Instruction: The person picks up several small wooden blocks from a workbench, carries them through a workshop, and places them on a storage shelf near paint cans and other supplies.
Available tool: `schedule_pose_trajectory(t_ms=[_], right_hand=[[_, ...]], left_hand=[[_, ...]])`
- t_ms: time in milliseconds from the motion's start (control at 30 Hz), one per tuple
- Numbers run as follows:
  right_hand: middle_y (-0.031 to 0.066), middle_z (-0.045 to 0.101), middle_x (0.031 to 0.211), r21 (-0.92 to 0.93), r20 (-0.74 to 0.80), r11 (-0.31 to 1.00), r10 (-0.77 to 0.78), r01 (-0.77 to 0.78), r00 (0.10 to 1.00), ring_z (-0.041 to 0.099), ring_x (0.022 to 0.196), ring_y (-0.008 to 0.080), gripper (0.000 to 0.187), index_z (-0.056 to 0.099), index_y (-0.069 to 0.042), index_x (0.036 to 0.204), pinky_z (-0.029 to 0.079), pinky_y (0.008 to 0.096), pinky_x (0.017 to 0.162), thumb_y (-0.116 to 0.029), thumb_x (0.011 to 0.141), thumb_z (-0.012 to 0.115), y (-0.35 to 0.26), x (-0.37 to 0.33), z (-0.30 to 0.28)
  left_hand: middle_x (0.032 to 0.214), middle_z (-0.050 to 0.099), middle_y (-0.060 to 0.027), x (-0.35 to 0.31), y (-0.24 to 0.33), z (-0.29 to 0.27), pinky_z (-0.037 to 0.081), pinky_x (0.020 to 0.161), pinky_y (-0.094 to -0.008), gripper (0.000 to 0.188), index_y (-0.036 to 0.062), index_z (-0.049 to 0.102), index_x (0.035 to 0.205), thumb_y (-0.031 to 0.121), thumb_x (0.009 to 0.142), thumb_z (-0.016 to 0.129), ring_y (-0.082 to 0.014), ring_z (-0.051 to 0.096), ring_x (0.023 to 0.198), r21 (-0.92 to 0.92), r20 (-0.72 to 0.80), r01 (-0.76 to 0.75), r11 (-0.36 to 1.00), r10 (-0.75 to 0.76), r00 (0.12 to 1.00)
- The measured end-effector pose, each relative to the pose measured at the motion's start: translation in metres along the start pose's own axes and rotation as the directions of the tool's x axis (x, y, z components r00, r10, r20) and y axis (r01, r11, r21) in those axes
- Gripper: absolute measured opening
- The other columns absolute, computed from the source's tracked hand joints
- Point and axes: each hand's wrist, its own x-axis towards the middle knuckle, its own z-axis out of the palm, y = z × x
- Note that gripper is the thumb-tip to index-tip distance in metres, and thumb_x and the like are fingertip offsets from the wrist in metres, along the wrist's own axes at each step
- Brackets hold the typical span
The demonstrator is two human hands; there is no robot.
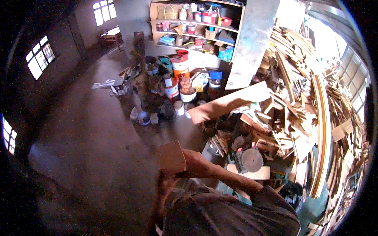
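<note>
In front of my body I hold a brown wooden board (170,158), seen with its flat, roughly square face toward the upper side. My right hand (195,163) grips its right edge, with the forearm coming in from the lower right. Beneath the board, in deep shadow, my left hand (167,184) is against its lower edge; its fingers are closed but dim. How far the board extends below my hands is hidden.
A circular saw blade (252,160) stands at the right, beside a pale board (258,172). Behind it rises a large heap of wood offcuts (291,118). A wide plank (232,103) leans out from it. Paint buckets (181,67) and a loaded shelf (197,21) are ahead.
</note>
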Motion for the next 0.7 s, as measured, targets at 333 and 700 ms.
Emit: schedule_pose_trajectory(t_ms=[333, 700], right_hand=[[0.0210, 0.067, 0.121, -0.024, -0.210, 0.999, 0.027, -0.032, 0.977, 0.066, 0.114, 0.0405, 0.072, 0.057, -0.005, 0.129, 0.056, 0.0461, 0.092, -0.033, 0.073, 0.092, 0.143, 0.150, -0.051], [0.0207, 0.067, 0.123, 0.047, -0.362, 0.991, 0.134, -0.125, 0.922, 0.066, 0.115, 0.0409, 0.070, 0.056, -0.005, 0.131, 0.056, 0.0470, 0.094, -0.032, 0.076, 0.089, 0.278, 0.300, -0.084]], left_hand=[[0.119, 0.071, -0.0161, 0.233, -0.072, 0.039, 0.057, 0.091, -0.0442, 0.075, 0.0084, 0.059, 0.131, 0.030, 0.069, 0.096, -0.0340, 0.070, 0.110, -0.034, 0.135, -0.051, 0.998, 0.055, 0.989], [0.116, 0.072, -0.0150, 0.458, -0.180, 0.074, 0.057, 0.088, -0.0407, 0.073, 0.0065, 0.060, 0.129, 0.027, 0.069, 0.096, -0.0296, 0.071, 0.105, -0.098, 0.269, -0.163, 0.982, 0.184, 0.945]])
